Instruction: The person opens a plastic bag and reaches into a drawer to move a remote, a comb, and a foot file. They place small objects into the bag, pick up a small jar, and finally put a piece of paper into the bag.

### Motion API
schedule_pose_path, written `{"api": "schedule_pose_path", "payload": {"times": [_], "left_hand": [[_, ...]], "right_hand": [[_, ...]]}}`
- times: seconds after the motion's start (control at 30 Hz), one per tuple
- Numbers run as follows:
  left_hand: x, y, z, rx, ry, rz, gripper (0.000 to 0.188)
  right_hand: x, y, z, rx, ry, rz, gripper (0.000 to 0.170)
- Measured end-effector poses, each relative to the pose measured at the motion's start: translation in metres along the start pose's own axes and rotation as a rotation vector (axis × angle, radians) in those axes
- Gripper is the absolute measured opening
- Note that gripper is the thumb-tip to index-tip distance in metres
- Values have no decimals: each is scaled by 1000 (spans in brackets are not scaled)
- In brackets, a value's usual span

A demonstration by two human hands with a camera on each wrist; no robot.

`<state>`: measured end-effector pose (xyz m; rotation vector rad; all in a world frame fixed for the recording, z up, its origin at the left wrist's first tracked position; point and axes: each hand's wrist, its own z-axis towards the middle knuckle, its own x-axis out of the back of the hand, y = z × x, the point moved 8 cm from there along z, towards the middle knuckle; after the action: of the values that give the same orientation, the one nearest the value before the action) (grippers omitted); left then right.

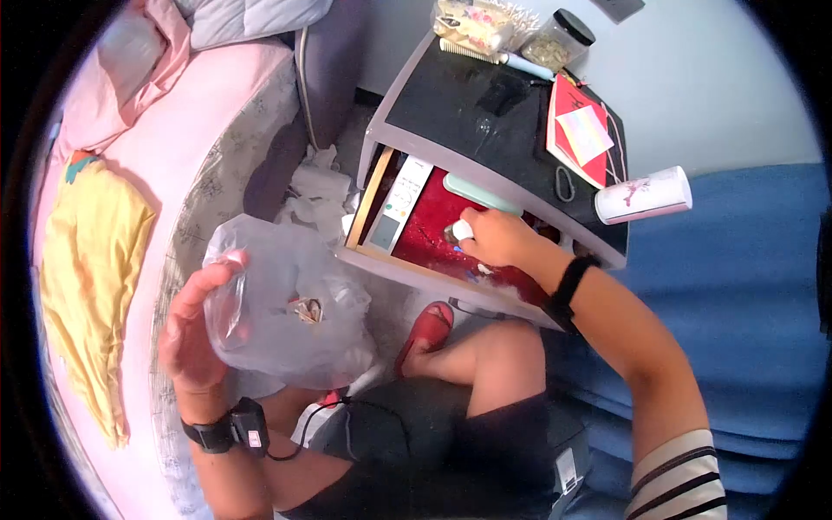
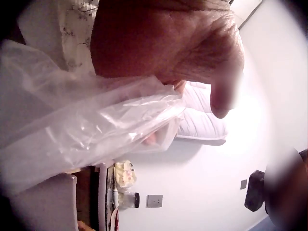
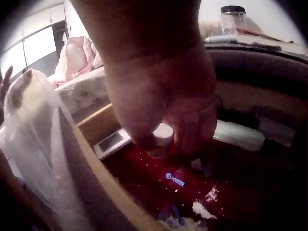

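Observation:
A clear plastic bag [image 1: 286,303] hangs from my left hand [image 1: 195,334], with its film draped over the fingers. Through the film in the left wrist view a fingertip [image 2: 151,139] shows, while the thumb [image 2: 223,98] sticks out away from the bag. Some crumpled scraps [image 1: 306,309] lie inside it. Over the pulled-out drawer [image 1: 416,267], my right hand [image 1: 498,238] pinches a small bottle with a white cap [image 3: 163,131] between thumb and fingers. Below that hand, a small blue plastic piece [image 3: 174,180] and white powdery bits [image 3: 203,210] lie on the red drawer bottom.
A white remote control [image 1: 400,204] lies along the drawer's left side, and a pale green case [image 1: 481,192] lies at the back. On the dark cabinet top are a red book [image 1: 563,152], a jar [image 1: 559,42] and a white cylinder [image 1: 646,195]. A bed [image 1: 204,104] stands left.

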<state>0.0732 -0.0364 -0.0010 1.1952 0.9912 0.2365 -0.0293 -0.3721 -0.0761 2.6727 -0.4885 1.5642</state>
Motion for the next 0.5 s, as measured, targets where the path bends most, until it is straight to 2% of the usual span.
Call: {"api": "schedule_pose_path", "payload": {"times": [0.03,0.13,0.17,0.23,0.33,0.4,0.5], "left_hand": [[1,-1,0,5,35,34,72],[-3,-3,5,-15,-37,24,68],[-3,-4,7,-11,-35,26,68],[-3,-9,8,20,-66,-21,68],[-4,-13,12,36,-67,-31,68],[-2,-16,14,42,-56,0,68],[4,-17,12,39,-6,19,68]], "right_hand": [[-3,1,11,-41,-54,-15,32],[1,-2,38,-36,4,-36,32],[0,1,44,-128,-83,1,34],[-4,9,64,-33,122,75,37],[9,19,74,-129,403,96,38],[23,14,66,-172,481,21,37],[22,7,47,-82,394,-83,32]]}}
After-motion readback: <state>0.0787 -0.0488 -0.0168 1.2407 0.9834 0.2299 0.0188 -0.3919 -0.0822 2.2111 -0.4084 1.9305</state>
